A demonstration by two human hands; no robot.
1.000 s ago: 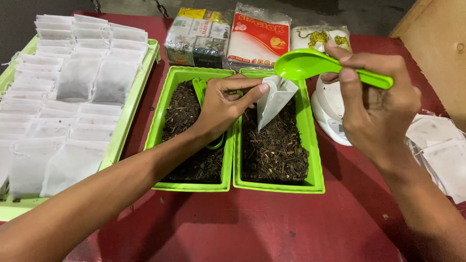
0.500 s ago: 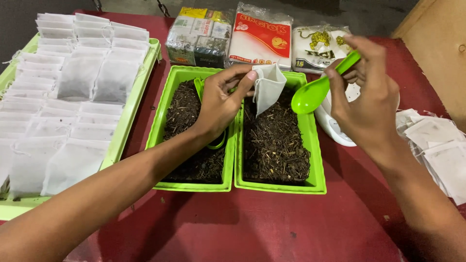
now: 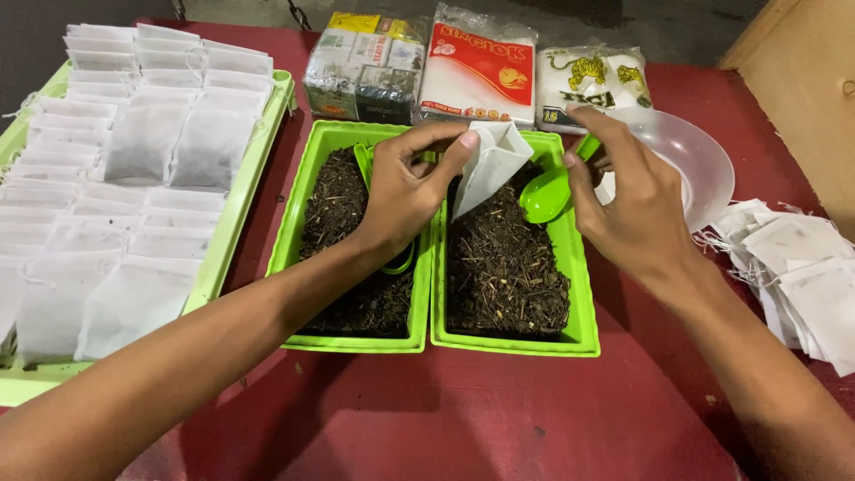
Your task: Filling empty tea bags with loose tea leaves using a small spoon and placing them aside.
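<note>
My left hand (image 3: 405,191) pinches a small white filter bag (image 3: 488,165) by its top edge and holds it open over the right green tray (image 3: 583,334) of dark dried leaves. My right hand (image 3: 628,209) grips the handle of a green plastic spoon (image 3: 545,194), whose bowl dips down onto the leaves just right of the bag. A second green tray (image 3: 289,232) of dark leaves sits under my left wrist, with another green spoon (image 3: 365,165) lying in it.
A large green tray (image 3: 233,214) at the left holds several rows of filled white bags. Empty white bags (image 3: 802,267) are piled at the right. A clear bowl on a white scale (image 3: 690,156) stands behind my right hand. Packets (image 3: 476,71) line the back of the red table (image 3: 499,419).
My right hand has swung the spoon down from above the bag, tipping its bowl onto the leaves in the right tray. The left hand raised the bag slightly; the clear bowl is now uncovered.
</note>
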